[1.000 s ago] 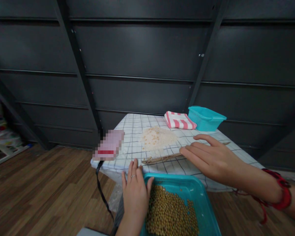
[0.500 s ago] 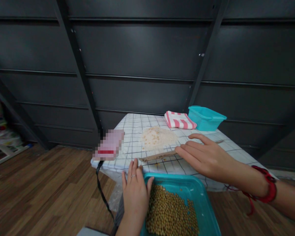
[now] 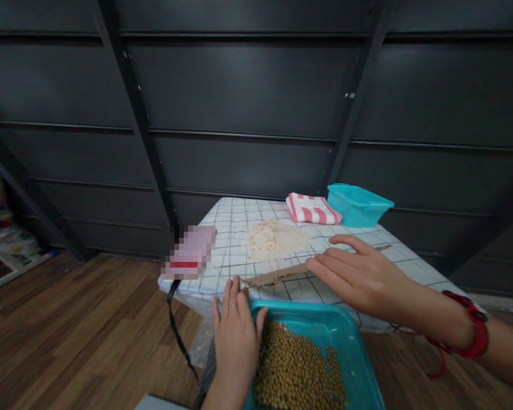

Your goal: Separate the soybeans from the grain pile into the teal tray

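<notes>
My left hand [image 3: 236, 333] grips the left rim of a teal tray [image 3: 349, 341] full of brown beans [image 3: 297, 370], held at the table's near edge. My right hand [image 3: 359, 273] lies on a long flat strip of brown cardboard [image 3: 273, 276] that stands on its edge on the checked tablecloth [image 3: 231, 228], fingers stretched along it. A few beans lie against the strip. Behind it sits a pale heap of grains [image 3: 273, 239].
A folded red-and-white striped cloth [image 3: 313, 208] and a teal tub [image 3: 357, 205] stand at the table's far edge. A pink blurred object [image 3: 190, 250] with a black strap [image 3: 177, 330] lies at the left edge. Dark metal wall behind, wooden floor around.
My right hand has slid the cardboard strip a little to the left and back toward the tray. The left hand and tray have stayed put.
</notes>
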The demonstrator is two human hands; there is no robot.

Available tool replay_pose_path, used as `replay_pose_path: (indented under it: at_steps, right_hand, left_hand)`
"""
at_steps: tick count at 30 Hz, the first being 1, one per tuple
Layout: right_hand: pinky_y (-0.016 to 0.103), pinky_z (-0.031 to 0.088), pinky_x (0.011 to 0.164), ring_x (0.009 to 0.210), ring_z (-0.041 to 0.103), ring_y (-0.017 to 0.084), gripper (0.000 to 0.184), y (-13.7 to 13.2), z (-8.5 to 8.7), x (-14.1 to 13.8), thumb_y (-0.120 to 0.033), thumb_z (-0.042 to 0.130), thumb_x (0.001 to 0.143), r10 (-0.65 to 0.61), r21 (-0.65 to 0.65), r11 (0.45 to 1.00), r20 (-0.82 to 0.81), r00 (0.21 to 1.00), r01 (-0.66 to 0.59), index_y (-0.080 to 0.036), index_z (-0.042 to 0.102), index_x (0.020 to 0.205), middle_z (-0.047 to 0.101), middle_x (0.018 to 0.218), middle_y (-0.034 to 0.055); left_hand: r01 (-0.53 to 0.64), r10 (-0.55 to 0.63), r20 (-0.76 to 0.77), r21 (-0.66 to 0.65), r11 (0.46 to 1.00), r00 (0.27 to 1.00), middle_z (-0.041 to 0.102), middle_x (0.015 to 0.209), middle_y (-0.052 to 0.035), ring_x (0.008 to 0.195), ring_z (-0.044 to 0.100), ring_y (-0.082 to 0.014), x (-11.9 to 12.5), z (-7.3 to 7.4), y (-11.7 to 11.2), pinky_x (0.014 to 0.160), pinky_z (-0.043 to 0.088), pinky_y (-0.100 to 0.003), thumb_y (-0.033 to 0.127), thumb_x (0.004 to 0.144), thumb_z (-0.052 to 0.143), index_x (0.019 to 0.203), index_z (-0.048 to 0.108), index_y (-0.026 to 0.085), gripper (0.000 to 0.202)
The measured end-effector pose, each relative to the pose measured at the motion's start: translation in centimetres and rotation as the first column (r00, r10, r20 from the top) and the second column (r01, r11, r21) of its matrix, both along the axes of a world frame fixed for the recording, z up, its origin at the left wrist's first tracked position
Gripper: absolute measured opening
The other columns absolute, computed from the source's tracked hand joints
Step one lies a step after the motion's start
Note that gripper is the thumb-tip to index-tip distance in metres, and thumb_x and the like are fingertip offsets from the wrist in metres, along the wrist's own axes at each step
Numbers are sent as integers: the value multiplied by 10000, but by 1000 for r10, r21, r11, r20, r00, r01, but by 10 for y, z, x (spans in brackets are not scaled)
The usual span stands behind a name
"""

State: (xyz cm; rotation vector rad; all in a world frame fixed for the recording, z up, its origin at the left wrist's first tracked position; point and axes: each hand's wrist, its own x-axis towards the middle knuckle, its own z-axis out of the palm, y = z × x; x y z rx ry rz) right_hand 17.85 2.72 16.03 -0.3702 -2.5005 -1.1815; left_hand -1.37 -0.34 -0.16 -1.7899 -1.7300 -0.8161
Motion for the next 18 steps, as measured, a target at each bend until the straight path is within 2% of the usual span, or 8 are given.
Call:
replay_pose_path:
  at_steps: [7,14,18]
  right_hand:
    - [334,401,763,599,534,104,275,-7,3,9,-16,312,817,-75,-55,996,26,997,76,-143,554,849,626,652,-7]
    - [334,391,754,611,555,116,259,-9,8,12,-27,329,829,-83,25,996,19,996,83,-119,571,834,645,686,24]
    - [335,387,754,594,543,116,262,-9,6,13,-18,333,812,-101,-8,995,19,995,101,-133,567,829,632,667,11]
  left_hand:
    - [14,-13,28,-36,999,1000,546,1186,-191,1107,495,-308,-5,-1,4,819,452,-528,388,835,365,992,508,113,348]
    - [13,-12,30,-22,1000,999,545,1187,-190,1109,493,-304,-6,-6,6,827,446,-529,385,839,355,994,508,116,346]
    - [20,-19,38,-30,999,999,540,1194,-189,1115,487,-307,-6,-6,5,823,449,-530,398,836,363,996,504,120,351]
